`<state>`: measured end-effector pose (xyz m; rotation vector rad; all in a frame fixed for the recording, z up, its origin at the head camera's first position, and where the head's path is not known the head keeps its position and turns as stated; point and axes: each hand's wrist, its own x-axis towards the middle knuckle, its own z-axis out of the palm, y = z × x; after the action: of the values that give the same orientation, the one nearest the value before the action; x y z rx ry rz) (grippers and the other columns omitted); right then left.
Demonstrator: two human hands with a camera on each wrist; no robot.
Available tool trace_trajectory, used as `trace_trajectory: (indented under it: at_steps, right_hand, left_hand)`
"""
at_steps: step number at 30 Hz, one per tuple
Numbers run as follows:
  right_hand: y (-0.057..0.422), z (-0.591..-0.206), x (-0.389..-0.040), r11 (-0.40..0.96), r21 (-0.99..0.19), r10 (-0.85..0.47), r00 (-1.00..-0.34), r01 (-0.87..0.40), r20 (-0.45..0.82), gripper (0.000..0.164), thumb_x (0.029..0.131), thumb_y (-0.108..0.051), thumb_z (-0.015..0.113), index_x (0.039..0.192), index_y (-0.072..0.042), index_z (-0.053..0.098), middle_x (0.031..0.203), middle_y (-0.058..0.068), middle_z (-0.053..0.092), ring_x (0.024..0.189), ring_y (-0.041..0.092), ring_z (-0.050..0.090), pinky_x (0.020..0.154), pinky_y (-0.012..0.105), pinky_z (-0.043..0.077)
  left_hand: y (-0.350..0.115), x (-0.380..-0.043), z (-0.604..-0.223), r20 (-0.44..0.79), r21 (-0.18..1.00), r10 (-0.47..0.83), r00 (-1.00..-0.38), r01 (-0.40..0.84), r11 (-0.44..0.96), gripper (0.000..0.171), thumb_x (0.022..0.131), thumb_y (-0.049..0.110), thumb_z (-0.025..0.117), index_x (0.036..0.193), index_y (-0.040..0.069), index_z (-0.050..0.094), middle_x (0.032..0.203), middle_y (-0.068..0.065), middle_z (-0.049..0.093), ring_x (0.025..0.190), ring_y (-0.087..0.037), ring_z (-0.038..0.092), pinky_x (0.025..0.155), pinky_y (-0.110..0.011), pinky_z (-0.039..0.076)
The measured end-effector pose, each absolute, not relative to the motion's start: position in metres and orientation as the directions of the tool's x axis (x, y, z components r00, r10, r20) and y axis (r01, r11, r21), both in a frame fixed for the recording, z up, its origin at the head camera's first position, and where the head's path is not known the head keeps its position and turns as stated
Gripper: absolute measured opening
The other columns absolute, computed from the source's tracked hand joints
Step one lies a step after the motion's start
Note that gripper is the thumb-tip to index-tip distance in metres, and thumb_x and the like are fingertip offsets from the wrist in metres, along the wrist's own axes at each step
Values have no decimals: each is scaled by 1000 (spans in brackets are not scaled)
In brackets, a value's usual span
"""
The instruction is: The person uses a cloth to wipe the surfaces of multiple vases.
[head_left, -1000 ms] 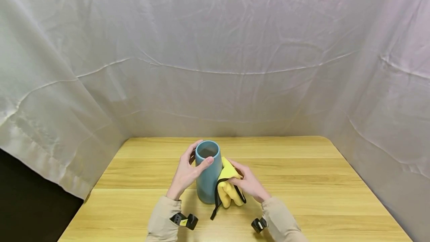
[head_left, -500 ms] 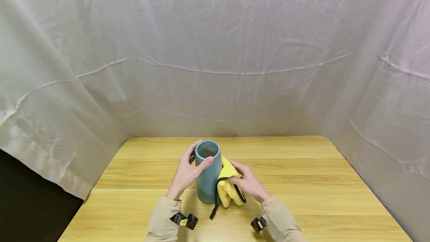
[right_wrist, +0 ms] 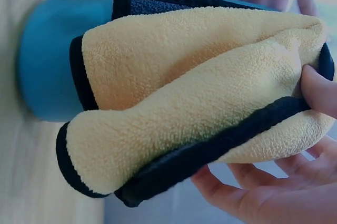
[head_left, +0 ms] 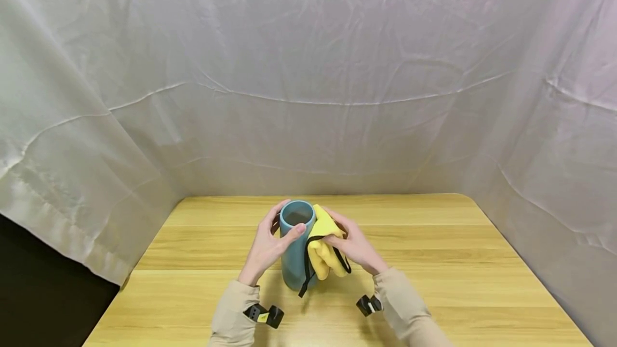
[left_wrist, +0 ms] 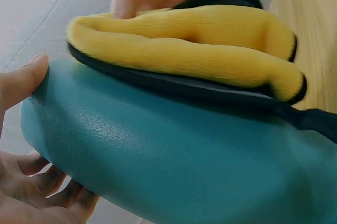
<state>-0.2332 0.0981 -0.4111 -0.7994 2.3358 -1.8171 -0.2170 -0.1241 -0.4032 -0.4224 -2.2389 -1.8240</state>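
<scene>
A tall blue-teal vase (head_left: 292,261) with an open round top stands upright on the wooden table. My left hand (head_left: 265,245) grips it near the rim, thumb across the front and fingers round the far left side. On the vase's right side lies a folded yellow cloth (head_left: 324,253) with black edging and a dark strap, held by my right hand (head_left: 355,242). In the right wrist view the thumb and fingers pinch the upper end of the cloth (right_wrist: 184,77). The left wrist view shows the cloth (left_wrist: 184,50) against the vase wall (left_wrist: 131,134).
The light wooden table (head_left: 434,261) reaches out on both sides of the hands. A pale grey curtain (head_left: 318,95) hangs behind it and along both sides. A dark area (head_left: 43,288) shows at the lower left.
The right hand has moved the yellow cloth up along the vase's right side, towards the rim. The left hand and the vase have stayed nearly still.
</scene>
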Motion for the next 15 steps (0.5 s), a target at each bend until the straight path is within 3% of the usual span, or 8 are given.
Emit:
trace_trajectory:
  at_steps: [15]
  right_hand:
    - [96, -401, -234, 155, -915, -448, -852, -373, 271, 65, 96, -3, 64, 155, -8, 38, 154, 20, 46, 128, 34, 53, 93, 28, 54]
  left_hand:
    - [-125, -217, -403, 346, 913, 86, -934, 356, 197, 64, 88, 20, 78, 145, 11, 51, 136, -12, 61, 121, -30, 58, 112, -51, 42]
